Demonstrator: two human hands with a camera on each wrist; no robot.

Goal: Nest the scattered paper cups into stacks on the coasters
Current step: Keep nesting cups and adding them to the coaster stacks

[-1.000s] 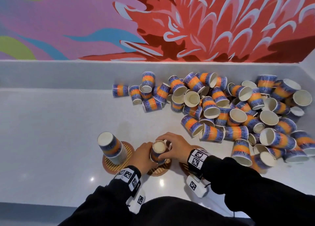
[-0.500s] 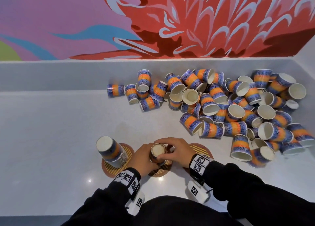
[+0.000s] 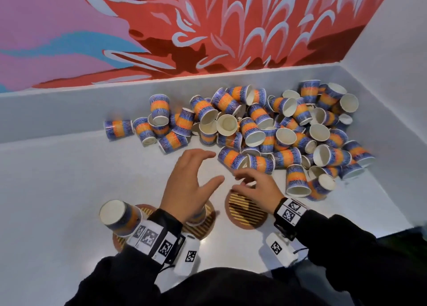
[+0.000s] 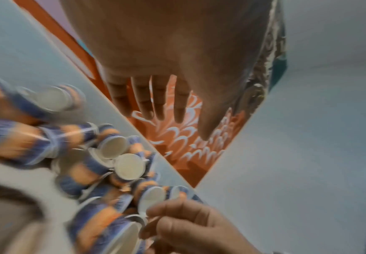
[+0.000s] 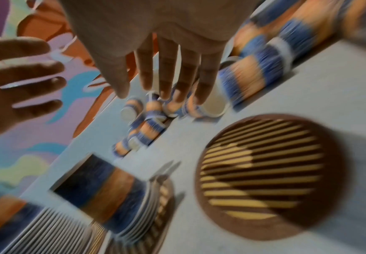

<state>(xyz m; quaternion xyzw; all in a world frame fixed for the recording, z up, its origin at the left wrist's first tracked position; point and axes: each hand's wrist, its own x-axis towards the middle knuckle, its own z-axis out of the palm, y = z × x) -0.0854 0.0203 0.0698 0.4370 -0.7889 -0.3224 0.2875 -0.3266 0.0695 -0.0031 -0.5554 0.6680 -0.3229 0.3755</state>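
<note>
Near the front edge of the white bench (image 3: 57, 178), three round slatted coasters are sitting in a row: the left coaster (image 3: 120, 242) is carrying a tall leaning stack (image 3: 120, 218), the middle coaster (image 3: 203, 224) is bearing a shorter stack (image 3: 196, 216) mostly hidden under the left wrist, and the right coaster (image 3: 246, 209) is lying bare. The scattered paper cups (image 3: 265, 130) are lying heaped toward the back right corner, most on their sides, a few upside down. The left hand (image 3: 191, 181) is hovering with fingers spread and relaxed, holding nothing; the right hand (image 3: 256, 188) is floating over the bare coaster's far edge, fingers loosely extended and likewise holding nothing. The nearest cup (image 3: 232, 157) is lying on its side just beyond both hands. These cups are probably going to feel very light and thin-walled, denting under a hard squeeze and rolling when nudged, so a gentle pinch around the rolled rim or mid-wall is looking like the safest hold.
</note>
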